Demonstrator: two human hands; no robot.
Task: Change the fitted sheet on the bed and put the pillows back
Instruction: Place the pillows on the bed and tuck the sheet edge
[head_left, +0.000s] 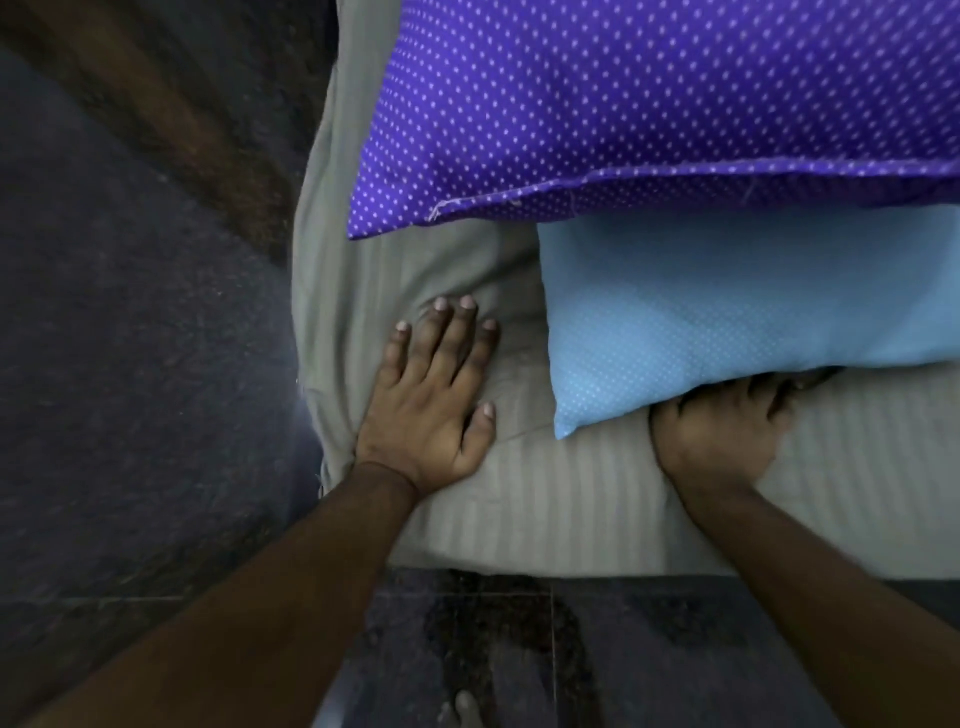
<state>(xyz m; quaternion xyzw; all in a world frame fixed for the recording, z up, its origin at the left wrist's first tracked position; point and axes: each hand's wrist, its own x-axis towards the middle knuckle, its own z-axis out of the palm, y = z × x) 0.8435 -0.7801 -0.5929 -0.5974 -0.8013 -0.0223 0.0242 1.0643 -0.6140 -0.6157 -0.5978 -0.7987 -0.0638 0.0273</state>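
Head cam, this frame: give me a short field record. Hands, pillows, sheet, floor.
left hand: flat, fingers straight, pressing on the sheet near the bed corner
right hand: fingers tucked under the near edge of the blue pillow; grip hidden
blue pillow: lies on the sheet, far edge under the purple pillow
purple pillow: white-dotted, overlaps the blue pillow
sheet: grey, striped, creased by the left hand, wrapped over the corner
floor: dark stone
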